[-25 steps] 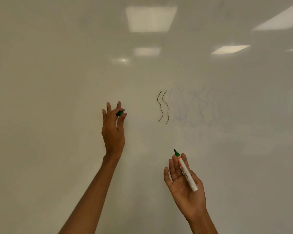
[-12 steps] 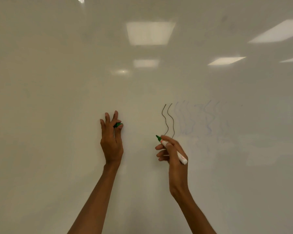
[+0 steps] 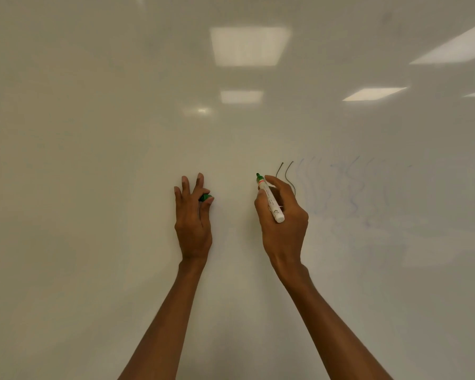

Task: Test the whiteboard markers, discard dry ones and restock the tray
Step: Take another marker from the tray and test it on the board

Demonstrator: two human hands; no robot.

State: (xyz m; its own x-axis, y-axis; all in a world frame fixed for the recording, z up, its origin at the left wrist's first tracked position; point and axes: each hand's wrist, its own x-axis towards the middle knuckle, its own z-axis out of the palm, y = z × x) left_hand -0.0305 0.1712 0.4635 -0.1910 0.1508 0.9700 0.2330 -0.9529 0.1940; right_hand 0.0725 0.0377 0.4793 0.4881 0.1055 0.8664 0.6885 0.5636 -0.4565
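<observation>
A white-barrelled marker (image 3: 270,200) with a green tip is gripped in my right hand (image 3: 283,218), tip pointing up-left at the whiteboard (image 3: 93,133), just left of two dark wavy test lines (image 3: 285,171). My left hand (image 3: 192,218) is raised against the board, pinching the green marker cap (image 3: 205,198) between thumb and forefinger, its other fingers spread. The tip looks very close to the board; whether it touches I cannot tell. No tray is in view.
Faint, mostly erased bluish wavy strokes (image 3: 351,193) spread right of the dark lines. Ceiling light panels reflect in the glossy board (image 3: 248,46). The board fills the whole view.
My right hand has risen from low down, turned from palm-up to a writing grip, and brought the marker tip beside the dark lines. My left hand has stayed put with the cap.
</observation>
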